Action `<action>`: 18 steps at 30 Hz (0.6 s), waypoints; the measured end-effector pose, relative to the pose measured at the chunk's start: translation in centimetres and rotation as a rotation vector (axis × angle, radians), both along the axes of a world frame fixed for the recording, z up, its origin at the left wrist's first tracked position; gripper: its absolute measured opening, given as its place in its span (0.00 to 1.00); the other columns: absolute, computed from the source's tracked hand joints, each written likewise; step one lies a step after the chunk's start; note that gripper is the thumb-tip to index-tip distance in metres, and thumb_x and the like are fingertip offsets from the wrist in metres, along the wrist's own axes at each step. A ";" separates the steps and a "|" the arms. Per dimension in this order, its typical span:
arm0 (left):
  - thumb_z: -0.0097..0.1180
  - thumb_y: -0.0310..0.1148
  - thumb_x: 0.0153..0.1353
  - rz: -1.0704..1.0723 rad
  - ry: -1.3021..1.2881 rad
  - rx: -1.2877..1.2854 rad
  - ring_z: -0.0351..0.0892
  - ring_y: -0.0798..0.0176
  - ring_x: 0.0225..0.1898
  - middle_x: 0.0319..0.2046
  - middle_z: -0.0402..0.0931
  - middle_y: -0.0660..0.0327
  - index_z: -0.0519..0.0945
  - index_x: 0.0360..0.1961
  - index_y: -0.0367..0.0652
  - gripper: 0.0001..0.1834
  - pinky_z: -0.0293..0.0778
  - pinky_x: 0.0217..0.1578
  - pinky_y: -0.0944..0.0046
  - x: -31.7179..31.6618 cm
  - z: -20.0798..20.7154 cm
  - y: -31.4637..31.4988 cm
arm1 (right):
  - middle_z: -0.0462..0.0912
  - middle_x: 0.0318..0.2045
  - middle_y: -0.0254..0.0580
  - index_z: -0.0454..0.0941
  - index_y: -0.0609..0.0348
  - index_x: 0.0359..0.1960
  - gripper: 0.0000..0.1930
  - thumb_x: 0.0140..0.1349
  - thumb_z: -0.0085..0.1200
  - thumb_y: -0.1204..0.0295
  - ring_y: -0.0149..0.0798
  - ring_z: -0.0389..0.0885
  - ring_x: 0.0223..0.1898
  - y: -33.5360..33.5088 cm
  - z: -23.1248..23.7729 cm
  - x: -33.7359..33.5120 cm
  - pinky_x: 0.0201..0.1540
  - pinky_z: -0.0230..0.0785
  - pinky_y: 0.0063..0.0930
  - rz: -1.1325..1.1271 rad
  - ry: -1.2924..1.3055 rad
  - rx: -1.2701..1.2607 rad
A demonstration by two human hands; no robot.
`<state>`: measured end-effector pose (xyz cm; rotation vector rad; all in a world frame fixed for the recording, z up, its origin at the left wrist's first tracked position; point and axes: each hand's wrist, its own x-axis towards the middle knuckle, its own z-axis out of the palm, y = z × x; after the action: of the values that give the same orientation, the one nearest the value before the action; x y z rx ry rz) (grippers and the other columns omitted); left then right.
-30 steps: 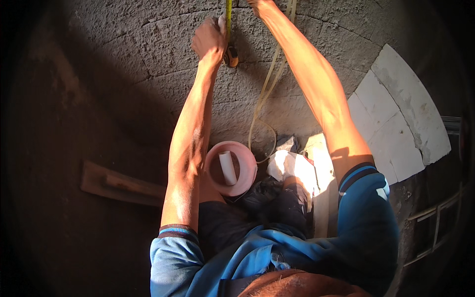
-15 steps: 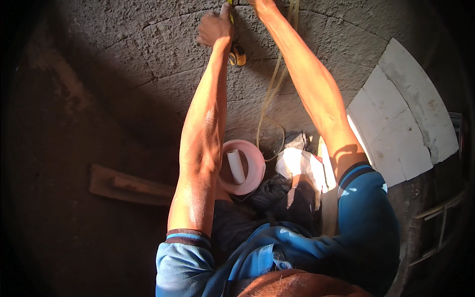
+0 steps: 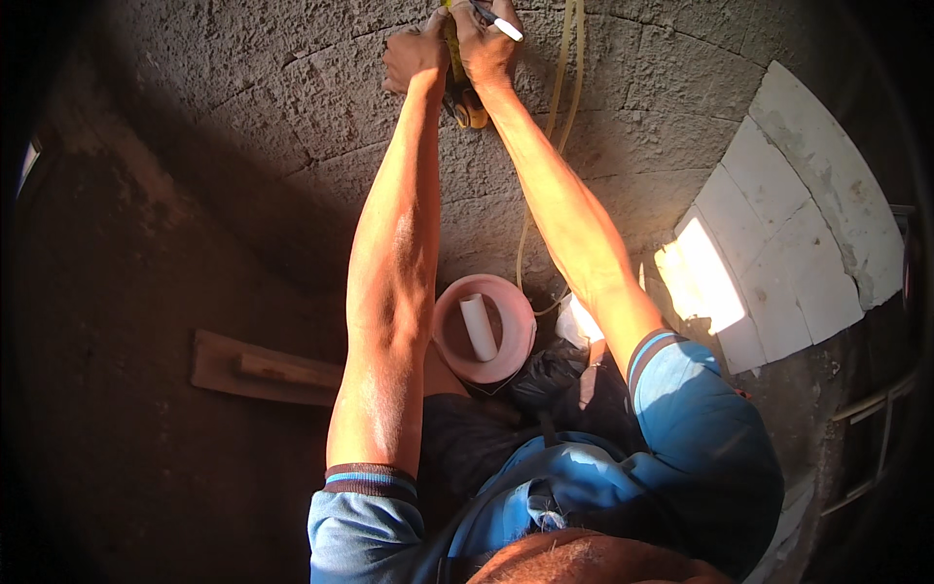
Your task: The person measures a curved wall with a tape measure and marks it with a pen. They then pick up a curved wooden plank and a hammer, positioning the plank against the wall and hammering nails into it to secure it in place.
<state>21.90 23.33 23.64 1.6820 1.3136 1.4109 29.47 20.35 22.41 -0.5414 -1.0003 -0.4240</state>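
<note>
Both of my arms reach up against a rough grey wall (image 3: 331, 97). My left hand (image 3: 415, 58) is closed on the yellow blade of a tape measure (image 3: 471, 110), whose case hangs just below the hands. Close beside it, my right hand (image 3: 484, 51) grips a dark marker with a white end (image 3: 508, 29), its fingers next to the blade. The marker's tip lies hidden at the top edge of the view.
Below the hands stands a pink bucket (image 3: 523, 341) with a white cylinder (image 3: 478, 328) inside. A thin clear hose (image 3: 556, 107) runs down the wall. White tiles (image 3: 778, 219) cover the wall at right. A wooden float (image 3: 219, 362) lies at left.
My right hand has come left and down along the wall, beside my left hand, and the marker now shows in it. My left hand stays nearly in place at the tape.
</note>
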 end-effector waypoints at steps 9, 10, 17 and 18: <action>0.63 0.59 0.51 0.013 0.076 0.053 0.84 0.46 0.44 0.41 0.84 0.46 0.87 0.37 0.40 0.30 0.77 0.46 0.53 -0.4 -0.1 1.3 | 0.85 0.27 0.44 0.79 0.56 0.39 0.09 0.56 0.64 0.72 0.43 0.86 0.29 0.3 -0.3 -1.0 0.29 0.77 0.32 -0.359 -0.012 0.022; 0.63 0.58 0.51 0.013 0.079 0.065 0.85 0.46 0.43 0.41 0.84 0.46 0.87 0.36 0.39 0.30 0.77 0.45 0.53 -0.5 -0.2 1.8 | 0.85 0.29 0.46 0.79 0.56 0.39 0.09 0.57 0.63 0.73 0.45 0.87 0.31 -0.2 -0.5 -1.4 0.31 0.78 0.34 -0.350 -0.019 -0.006; 0.69 0.58 0.49 -0.120 0.007 0.089 0.85 0.56 0.33 0.30 0.85 0.51 0.85 0.29 0.36 0.30 0.77 0.37 0.57 -1.4 -0.4 3.6 | 0.85 0.28 0.45 0.77 0.59 0.40 0.09 0.59 0.60 0.74 0.46 0.87 0.30 -1.0 -0.6 -1.6 0.31 0.79 0.35 -0.373 -0.037 0.071; 0.69 0.60 0.49 -0.151 -0.006 0.069 0.85 0.57 0.32 0.30 0.85 0.52 0.85 0.29 0.36 0.31 0.77 0.37 0.58 -0.4 -0.1 1.6 | 0.84 0.27 0.44 0.76 0.60 0.41 0.08 0.61 0.58 0.74 0.43 0.87 0.29 -1.9 -1.0 -1.2 0.30 0.79 0.35 -0.235 0.064 0.016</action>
<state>21.51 24.93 23.57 1.7806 1.1210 1.3850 28.25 18.42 21.41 -0.6574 -0.8739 -0.6191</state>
